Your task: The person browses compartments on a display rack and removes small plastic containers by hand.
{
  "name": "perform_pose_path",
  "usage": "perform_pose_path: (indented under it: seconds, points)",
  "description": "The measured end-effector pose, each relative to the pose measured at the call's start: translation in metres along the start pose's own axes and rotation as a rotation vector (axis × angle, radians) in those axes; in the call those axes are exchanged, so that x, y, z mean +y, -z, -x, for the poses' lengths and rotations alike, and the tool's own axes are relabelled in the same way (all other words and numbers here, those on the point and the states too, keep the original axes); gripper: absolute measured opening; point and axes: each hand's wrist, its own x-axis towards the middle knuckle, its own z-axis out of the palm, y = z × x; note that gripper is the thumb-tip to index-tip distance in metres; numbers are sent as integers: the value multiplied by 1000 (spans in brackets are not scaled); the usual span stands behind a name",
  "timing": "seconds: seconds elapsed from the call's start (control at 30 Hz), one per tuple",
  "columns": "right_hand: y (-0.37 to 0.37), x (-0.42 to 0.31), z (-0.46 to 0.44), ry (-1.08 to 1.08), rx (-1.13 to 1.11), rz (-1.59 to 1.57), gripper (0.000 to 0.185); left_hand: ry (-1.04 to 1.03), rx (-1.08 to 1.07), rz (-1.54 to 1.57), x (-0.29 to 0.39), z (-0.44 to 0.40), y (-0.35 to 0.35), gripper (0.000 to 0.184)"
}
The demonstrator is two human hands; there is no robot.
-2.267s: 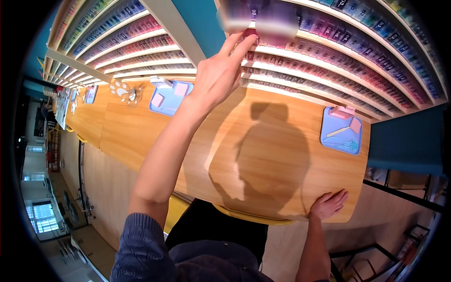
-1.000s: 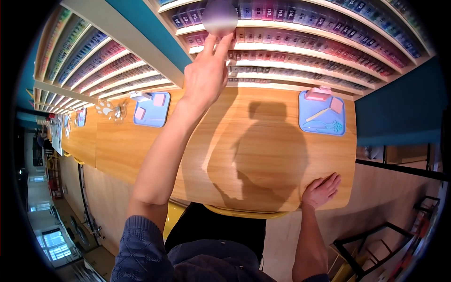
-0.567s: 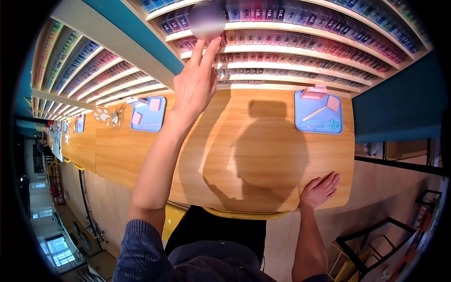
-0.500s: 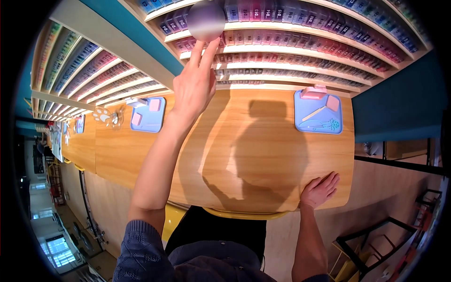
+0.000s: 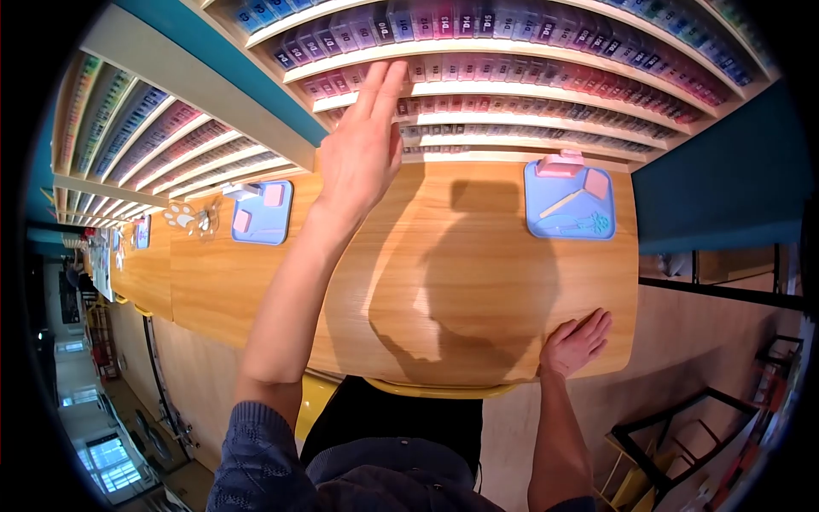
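**Two fingers [image 5: 389, 85] were stretched up to the pink containers [image 5: 512, 68], one palm was set on the table [image 5: 478, 282]**

The left hand [image 5: 358, 162] was raised to the rack [image 5: 529, 51] at the far side, its back turned to the camera and its forearm angled up from the near left. Its index and middle fingers were extended nearly straight, close side by side with a narrow gap at the tips; the others were partly hidden. Nothing was seen pinched. The tips were placed over the left part of the row of pink containers, just below the row of D-labelled containers [image 5: 469, 21]; whether they were touched cannot be told.

The right hand [image 5: 575, 344] was laid palm down near the table's right edge, its fingers slightly spread and pointed to the far right.

At the far right, by the rack, a blue tray [image 5: 539, 224] was loaded with pink pieces, a pale stick and a teal item. Another blue tray with two pink pads was set to the left of the raised forearm.
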Motion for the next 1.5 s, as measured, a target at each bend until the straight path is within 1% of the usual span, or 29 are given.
perform_pose_path:
  seconds: [0.03, 0.17, 0.27, 0.4, 0.47, 0.5, 0.6, 0.67, 0.77, 0.8, 0.87, 0.93, 1.03, 1.23, 1.37, 1.43, 1.5]
  points:
    - [0, 0, 0, -2, -1, 2, 61, 9, -27, -6, 3, -2, -4, 79]
    - [-1, 1, 0, -14, -9, -11, 62, -29, -28, -59, 1, -7, -11, 78]
    - [0, 0, 0, -29, -14, -23, 63, 13, -54, -96, -1, -6, -6, 76]
    - [-1, -1, 0, -40, -13, -14, 62, -23, -22, -98, -2, -4, -7, 77]
    - [-7, 1, 1, -43, -10, -7, 62, -3, -41, -103, -1, -5, -6, 78]
    - [-9, 3, 1, -41, -8, 3, 63, -40, 4, -117, -4, -4, -10, 79]
    - [-9, 2, 2, -41, -1, -3, 63, -12, -9, -99, -2, -3, -10, 79]
    - [-4, -2, 0, -52, -9, -17, 63, -39, 9, -101, -2, -2, -13, 78]
    - [1, -4, 0, -60, -23, -42, 65, 58, -17, -24, 0, -2, -16, 80]
    - [2, -5, -1, -57, -28, -53, 67, 50, -21, -23, 3, -2, -18, 80]
    - [5, -6, -1, -63, -27, -66, 68, 60, 33, 39, 9, -3, -19, 82]
    - [8, -8, -1, -69, -29, -77, 69, 38, 26, 57, 16, -6, -20, 84]
    - [10, -8, -2, -68, -49, -84, 70, -89, 9, -2, 26, -11, -26, 82]
    - [11, -8, -3, -50, -36, -95, 71, -41, 8, -100, 22, -14, -34, 76]
    - [13, -9, -4, -62, -70, -92, 71, -92, 21, -165, 23, -13, -29, 75]
    - [13, -9, -4, -72, -85, -89, 71, -11, -23, -67, 29, -15, -28, 76]
    - [13, -10, -4, -76, -93, -77, 71, -22, -24, -28, 41, -21, -28, 75]
